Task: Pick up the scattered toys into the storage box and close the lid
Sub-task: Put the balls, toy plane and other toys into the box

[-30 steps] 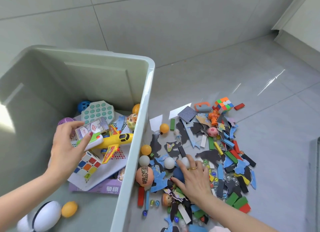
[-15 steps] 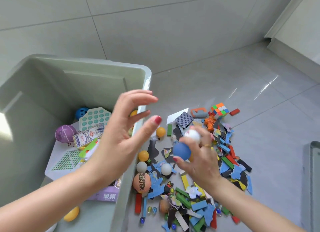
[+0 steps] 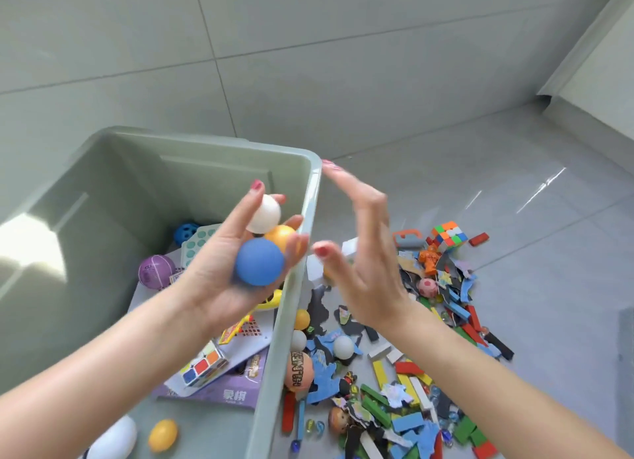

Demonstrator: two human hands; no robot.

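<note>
Toys lie scattered (image 3: 429, 383) on the floor (image 3: 514, 190) just right of the green storage box (image 3: 291, 321), which holds others (no lid on it). Above the box, the left hand (image 3: 233, 266) grips a blue ball (image 3: 259, 261), an orange ball (image 3: 280, 236) and a white ball (image 3: 265, 213). The right hand (image 3: 360, 252), blurred, is spread and holds nothing.

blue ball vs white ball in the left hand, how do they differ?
The blue ball looks larger than the white ball. Blue sits low against the palm of the left hand; white is up between the fingertips. Blue looks matte, white smoother. Both are round, held above the storage box.
</note>
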